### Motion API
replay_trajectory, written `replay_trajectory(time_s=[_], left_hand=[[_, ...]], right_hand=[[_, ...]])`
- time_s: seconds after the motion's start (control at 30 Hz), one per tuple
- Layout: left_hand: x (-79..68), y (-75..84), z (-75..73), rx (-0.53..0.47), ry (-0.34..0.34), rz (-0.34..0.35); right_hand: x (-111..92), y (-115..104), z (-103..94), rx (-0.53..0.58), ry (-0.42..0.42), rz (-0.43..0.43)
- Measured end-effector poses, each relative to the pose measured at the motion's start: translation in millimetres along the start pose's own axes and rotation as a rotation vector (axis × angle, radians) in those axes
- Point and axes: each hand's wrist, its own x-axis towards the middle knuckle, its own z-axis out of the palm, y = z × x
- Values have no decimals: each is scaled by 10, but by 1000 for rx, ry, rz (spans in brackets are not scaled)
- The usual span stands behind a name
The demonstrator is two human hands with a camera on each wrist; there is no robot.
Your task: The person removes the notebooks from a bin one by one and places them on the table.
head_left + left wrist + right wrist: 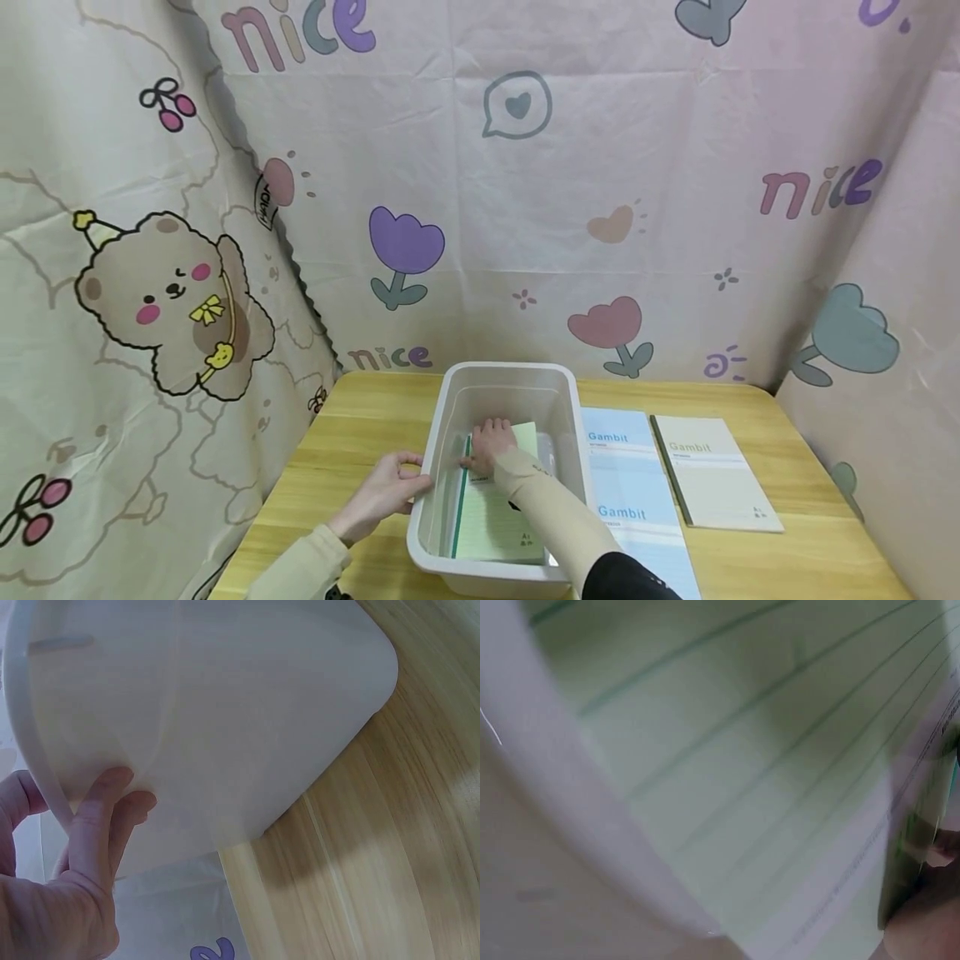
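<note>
A white plastic bin (512, 367) stands on the table, its long side running away from me. My left hand (386, 490) pinches the left rim, and in the left wrist view its fingers (112, 806) lie against the outer wall. Inside the bin is a light green lined notebook (491, 527) with a dark green spine along its left. My right hand (492, 444) reaches in and holds the notebook near its far end. In the right wrist view the ruled green cover (742, 765) fills much of the picture; the fingers show at the right edge, partly cut off.
Right of the bin lie two blue Gambit notebooks (637, 483), one nearer than the other, partly behind the right arm. A pale Gambit notebook (716, 475) with a dark spine lies farther right. Patterned cloth (517, 200) hangs behind the wooden table (375, 408) and at both sides.
</note>
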Motion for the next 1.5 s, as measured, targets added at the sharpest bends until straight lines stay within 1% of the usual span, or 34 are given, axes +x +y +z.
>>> replay_trajectory(time_s=[0.13,0.33,0.43,0.57,0.67,0.83,1.0,1.2,1.33,1.5], left_hand=[[-1,5,10,1,-1,-1],[5,3,13,4,0,-3],[6,1,10,4,2,-7],[5,-3,5,4,3,-8],[6,-2,4,6,4,-5],[1,6,8,8,2,-2],[-7,21,6,5,-4,-1],[-10,23,14,6,2,-6],[-9,19,19,7,1,-4],[-7,16,17,7,0,-2]], right_hand=[[18,-4,13,-1,1,-22],[51,10,32,-24,10,17],[60,26,5,-64,40,31],[73,54,-48,-126,101,37],[75,71,-92,-150,123,32],[66,72,-167,-149,162,17],[82,66,-221,-169,245,-9],[82,94,-294,-181,323,-21],[59,118,-384,-176,345,-21],[33,155,-514,-156,352,-9]])
